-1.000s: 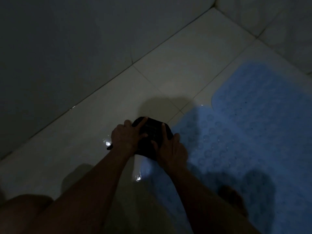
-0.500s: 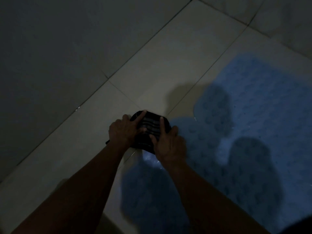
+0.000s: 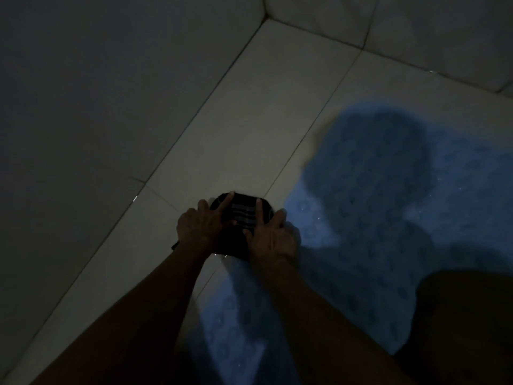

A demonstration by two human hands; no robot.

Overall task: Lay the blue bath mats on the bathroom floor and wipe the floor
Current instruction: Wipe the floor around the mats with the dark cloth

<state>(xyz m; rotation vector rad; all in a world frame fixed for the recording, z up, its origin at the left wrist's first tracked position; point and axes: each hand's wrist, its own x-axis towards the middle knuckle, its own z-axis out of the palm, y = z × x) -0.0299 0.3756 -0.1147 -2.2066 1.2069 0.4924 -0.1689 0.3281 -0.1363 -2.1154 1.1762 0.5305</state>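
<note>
A dark striped cloth (image 3: 243, 213) lies bunched on the pale tiled floor (image 3: 249, 129). My left hand (image 3: 200, 225) presses down on its left side, fingers spread over it. On the cloth's right side rests my right hand (image 3: 273, 234), pressing too. A blue bath mat (image 3: 402, 207) with a bubbled texture lies flat on the floor to the right, its near-left edge beside the cloth. The room is dim, and my shadow covers part of the mat.
A tiled wall (image 3: 97, 107) rises along the left, meeting another wall (image 3: 402, 31) in the far corner. My knee (image 3: 466, 323) shows at the lower right over the mat. Small wet glints dot the floor near the cloth.
Both hands and the cloth have pushed forward along the floor beside the mat's edge. The view has shifted toward the corner, and my shadow now falls further up the mat.
</note>
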